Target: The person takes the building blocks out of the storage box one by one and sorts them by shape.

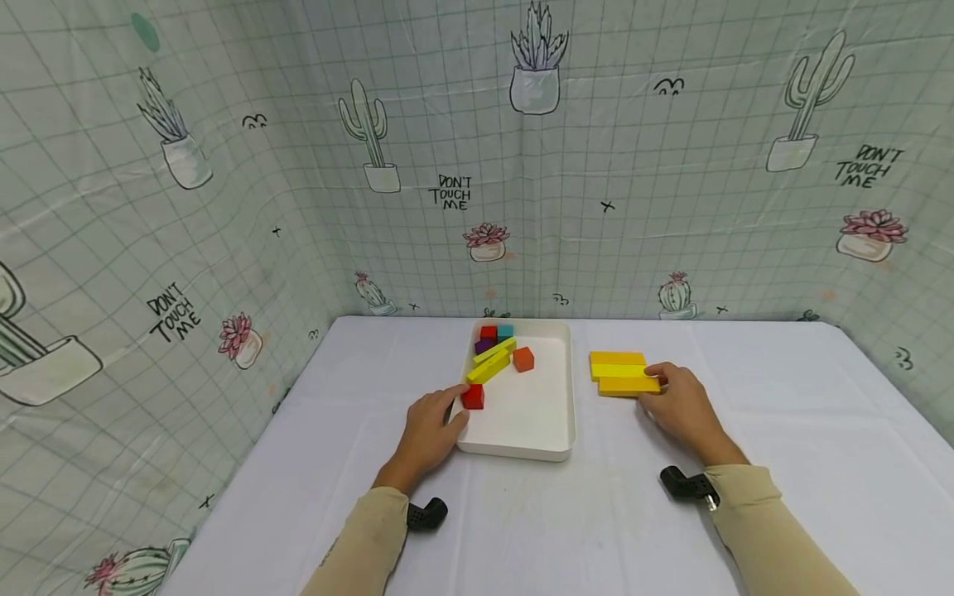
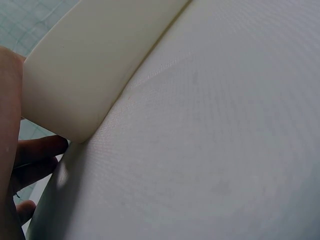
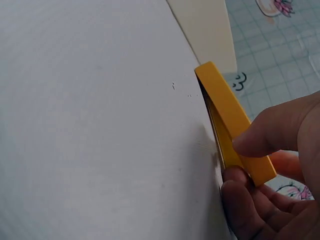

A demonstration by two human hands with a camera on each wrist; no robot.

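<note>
My left hand (image 1: 431, 430) grips the left wall of a shallow white tray (image 1: 522, 451), its fingers along the outside in the left wrist view. A red cube (image 1: 473, 397) lies inside, right by those fingertips. On the table to the right of the tray, flat blocks lie side by side: a yellow-orange one at the back, a bright yellow one (image 1: 617, 372) in the middle and a yellow-orange block (image 1: 626, 387) in front. My right hand (image 1: 684, 410) pinches the front block at its right end, the thumb on its near side in the right wrist view.
Farther back in the tray are two long yellow blocks (image 1: 489, 367), an orange cube (image 1: 524, 359), a teal cube (image 1: 505, 332), a second red cube (image 1: 488, 333) and a purple block (image 1: 484, 346). A white cloth (image 1: 522, 530) covers the table; a patterned curtain (image 1: 596, 248) hangs behind.
</note>
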